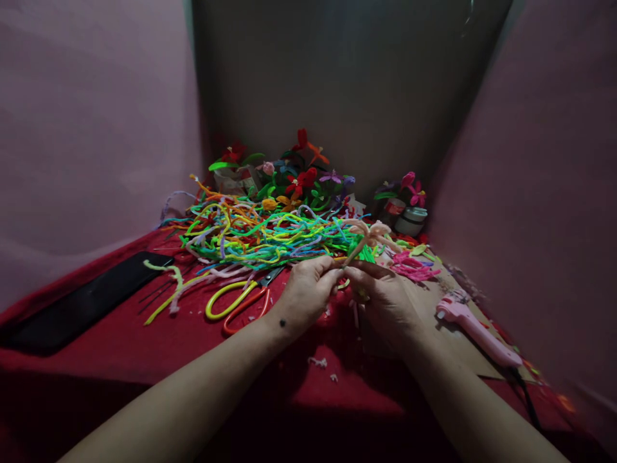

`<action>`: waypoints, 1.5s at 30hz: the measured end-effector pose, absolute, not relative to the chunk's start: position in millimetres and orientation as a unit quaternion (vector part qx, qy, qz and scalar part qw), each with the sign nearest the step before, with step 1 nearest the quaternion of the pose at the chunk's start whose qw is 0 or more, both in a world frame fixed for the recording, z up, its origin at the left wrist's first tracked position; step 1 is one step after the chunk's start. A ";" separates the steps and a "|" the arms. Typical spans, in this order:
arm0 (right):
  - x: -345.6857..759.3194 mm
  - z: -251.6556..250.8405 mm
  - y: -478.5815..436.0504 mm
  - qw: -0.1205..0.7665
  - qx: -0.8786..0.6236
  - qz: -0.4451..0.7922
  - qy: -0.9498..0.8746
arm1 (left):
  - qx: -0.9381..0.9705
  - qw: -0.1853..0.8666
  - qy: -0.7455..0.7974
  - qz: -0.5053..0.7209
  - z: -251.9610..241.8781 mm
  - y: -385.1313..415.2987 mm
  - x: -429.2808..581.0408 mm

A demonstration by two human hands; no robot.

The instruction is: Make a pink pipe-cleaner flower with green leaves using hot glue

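Note:
My left hand and my right hand meet over the red cloth, fingers pinched together on the stem of a pale peach pipe-cleaner flower with a green base. The flower's petals stick up just beyond my fingertips. Behind it lies a big tangle of coloured pipe cleaners. Scissors with yellow and orange handles lie just left of my left hand.
A pink glue gun rests on cardboard at the right. Finished pipe-cleaner flowers stand at the back, with a small pot of pink flowers. A black flat object lies far left. Pink walls close in both sides.

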State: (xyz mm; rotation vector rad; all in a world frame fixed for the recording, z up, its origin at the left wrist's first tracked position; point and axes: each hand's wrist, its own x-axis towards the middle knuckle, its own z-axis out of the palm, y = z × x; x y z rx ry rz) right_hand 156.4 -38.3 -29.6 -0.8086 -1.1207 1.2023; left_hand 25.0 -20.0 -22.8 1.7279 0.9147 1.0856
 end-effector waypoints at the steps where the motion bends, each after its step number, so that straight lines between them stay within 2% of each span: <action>1: 158.0 -31.7 -37.3 0.606 -0.349 0.524 -0.486 | 0.679 0.468 0.363 0.433 -21.8 -19.9 25.3; 16: 166.8 -42.8 -24.7 0.577 -0.322 0.581 -0.475 | 0.532 0.708 0.255 0.388 -21.1 -14.6 22.3; 21: 165.1 -38.2 -27.5 0.599 -0.326 0.566 -0.463 | 0.548 0.721 0.238 0.351 -19.2 -14.2 20.8; 24: 162.5 -33.8 -30.2 0.614 -0.337 0.545 -0.460 | 0.635 0.608 0.299 0.370 -19.0 -18.6 23.5; 30: 160.5 -31.8 -33.9 0.631 -0.380 0.499 -0.457 | 0.811 0.159 0.362 0.431 -35.0 -21.2 27.9; 33: 157.8 -30.4 -36.6 0.622 -0.400 0.491 -0.460 | 0.829 0.081 0.370 0.411 -38.4 -19.7 26.6; 36: 154.8 -28.3 -38.8 0.619 -0.387 0.495 -0.471 | 0.805 0.144 0.382 0.431 -32.6 -20.0 25.4; 41: 156.0 -32.9 -36.7 0.624 -0.353 0.498 -0.488 | 0.692 0.426 0.362 0.457 -19.1 -21.9 26.3; 45: 161.7 -40.5 -32.5 0.613 -0.340 0.494 -0.514 | 0.629 0.544 0.336 0.443 -16.3 -21.4 26.3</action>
